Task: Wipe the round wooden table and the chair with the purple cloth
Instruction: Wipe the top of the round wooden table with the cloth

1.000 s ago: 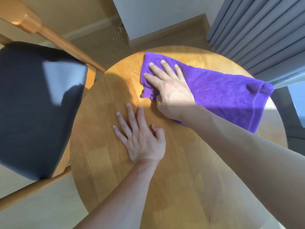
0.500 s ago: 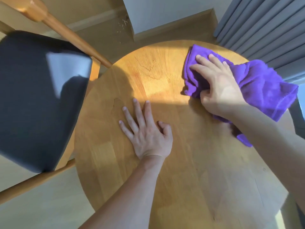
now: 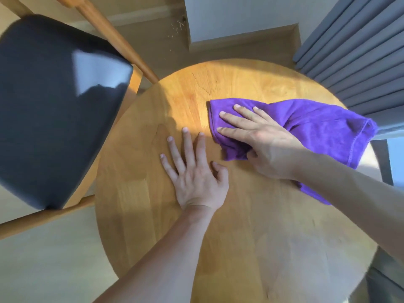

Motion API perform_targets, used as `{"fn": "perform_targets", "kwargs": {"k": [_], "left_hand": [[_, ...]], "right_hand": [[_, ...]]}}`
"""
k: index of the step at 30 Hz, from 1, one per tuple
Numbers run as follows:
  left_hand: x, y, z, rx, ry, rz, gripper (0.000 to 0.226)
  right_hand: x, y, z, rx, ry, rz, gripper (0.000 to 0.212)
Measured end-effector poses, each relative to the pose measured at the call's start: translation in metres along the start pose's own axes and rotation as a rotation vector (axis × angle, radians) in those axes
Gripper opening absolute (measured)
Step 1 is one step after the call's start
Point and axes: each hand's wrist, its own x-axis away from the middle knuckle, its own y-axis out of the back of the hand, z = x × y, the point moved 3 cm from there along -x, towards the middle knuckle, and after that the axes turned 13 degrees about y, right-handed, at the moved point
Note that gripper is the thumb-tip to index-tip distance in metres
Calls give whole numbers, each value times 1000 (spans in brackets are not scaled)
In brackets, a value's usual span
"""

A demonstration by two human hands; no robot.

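The round wooden table (image 3: 251,237) fills the middle of the head view. A purple cloth (image 3: 317,127) lies on its far right part, bunched, with one corner hanging over the right rim. My right hand (image 3: 260,141) lies on the cloth's left end with its fingers straight and spread, pressing it onto the wood. My left hand (image 3: 194,169) rests flat on the bare tabletop just left of the cloth, fingers spread. The chair (image 3: 54,106), with a dark padded seat and a light wooden frame, stands at the left against the table's rim.
Grey curtains (image 3: 360,51) hang close behind the table at the upper right. A white wall corner (image 3: 229,16) and its skirting stand beyond the table. Pale floor (image 3: 43,259) shows at the lower left, and sunlight falls across the table's far half.
My right hand has swept the cloth from the table's far right rim back leftward and nearer, stopping close to my left hand. The left hand has stayed flat in place.
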Motion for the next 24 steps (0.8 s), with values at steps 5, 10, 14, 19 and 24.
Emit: {"fn": "perform_targets", "kwargs": {"k": [5, 10, 14, 19, 24], "left_hand": [[1, -2, 0, -20, -10, 4, 74], [-1, -7, 6, -12, 2, -51, 76], [0, -6, 5, 7, 8, -72, 76], [0, -6, 6, 15, 31, -62, 68], [1, -3, 3, 44, 70, -83, 69]], "right_hand": [[31, 20, -41, 24, -58, -88, 84], [-28, 22, -36, 114, -262, -314, 82], [-77, 8, -6, 116, -264, -260, 84], [-71, -9, 12, 199, 66, -8, 75], [-34, 5, -15, 59, 325, 103, 78]]}}
